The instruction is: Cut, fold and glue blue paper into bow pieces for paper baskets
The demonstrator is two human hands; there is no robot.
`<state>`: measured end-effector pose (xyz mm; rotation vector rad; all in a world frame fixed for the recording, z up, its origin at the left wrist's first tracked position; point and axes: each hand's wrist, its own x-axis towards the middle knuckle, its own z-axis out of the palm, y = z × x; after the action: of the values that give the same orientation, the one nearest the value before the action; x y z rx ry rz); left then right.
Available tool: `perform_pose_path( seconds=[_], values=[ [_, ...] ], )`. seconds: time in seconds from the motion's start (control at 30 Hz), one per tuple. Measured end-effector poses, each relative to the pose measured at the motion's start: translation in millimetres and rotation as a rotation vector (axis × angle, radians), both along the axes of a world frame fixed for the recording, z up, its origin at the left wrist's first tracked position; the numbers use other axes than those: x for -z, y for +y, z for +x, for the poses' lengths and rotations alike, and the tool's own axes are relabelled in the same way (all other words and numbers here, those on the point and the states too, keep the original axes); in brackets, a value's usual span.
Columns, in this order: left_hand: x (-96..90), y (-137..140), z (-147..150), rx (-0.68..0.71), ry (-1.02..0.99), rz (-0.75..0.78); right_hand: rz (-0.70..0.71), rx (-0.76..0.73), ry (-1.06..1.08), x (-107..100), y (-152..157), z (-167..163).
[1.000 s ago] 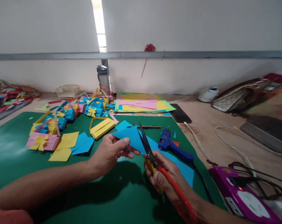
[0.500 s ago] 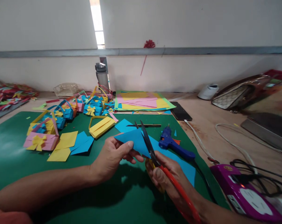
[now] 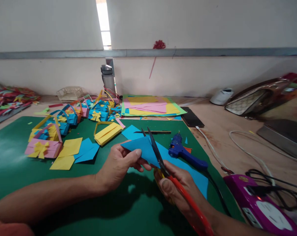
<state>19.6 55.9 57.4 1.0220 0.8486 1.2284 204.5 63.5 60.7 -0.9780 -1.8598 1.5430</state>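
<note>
A piece of blue paper (image 3: pixel 140 148) is pinched between the thumb and fingers of my left hand (image 3: pixel 125 164), held above the green mat (image 3: pixel 94 206). My right hand (image 3: pixel 174 183) grips a pair of scissors (image 3: pixel 185 193) with red and yellow handles. The dark blades are slightly apart and lie at the right edge of the blue paper. Under and behind my right hand, a larger blue sheet (image 3: pixel 196 180) rests on the mat. Left of my left hand are yellow squares (image 3: pixel 71 146) and blue squares (image 3: pixel 88 152) of paper.
A blue glue gun (image 3: pixel 187 154) and a pen (image 3: pixel 160 132) lie beyond my hands. Small paper baskets (image 3: pixel 46 149) line the left side, with a yellow basket (image 3: pixel 107 133) nearer. Stacked coloured sheets (image 3: pixel 150 106), a phone (image 3: pixel 192 117) and a purple power strip (image 3: pixel 266 203) surround the mat.
My hands, the paper and the scissors hold almost the same pose. The whole view has shifted very slightly.
</note>
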Motion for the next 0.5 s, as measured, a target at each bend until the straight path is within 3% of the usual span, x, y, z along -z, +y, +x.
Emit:
perform_pose_path(
  seconds=[0.5],
  values=[
    [-2.8,-0.3,0.8,-0.021,0.066,-0.032,0.006,0.033,-0.020,-1.7,0.0,-2.8]
  ],
)
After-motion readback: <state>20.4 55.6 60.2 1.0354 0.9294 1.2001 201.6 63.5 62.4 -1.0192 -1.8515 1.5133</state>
